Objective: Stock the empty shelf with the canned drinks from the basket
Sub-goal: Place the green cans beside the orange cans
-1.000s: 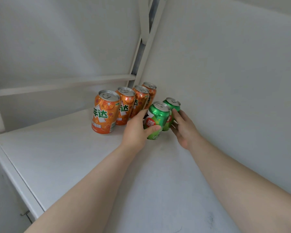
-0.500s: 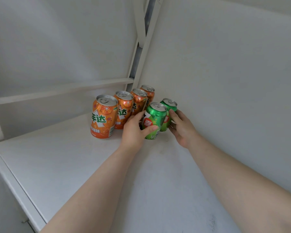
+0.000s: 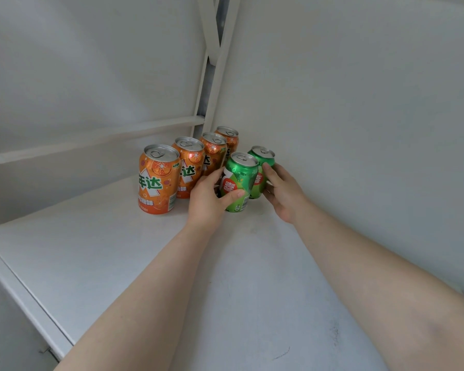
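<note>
Both hands point(image 3: 241, 199) unmoved on green cans point(image 3: 239, 183)

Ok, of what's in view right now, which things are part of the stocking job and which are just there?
Part of the job:
- front green can, gripped by the left hand
- rear green can, held by the right hand
- four orange cans standing in a row
- white shelf

Just there:
- white side panel
- white back rail
- the basket is not in view
</note>
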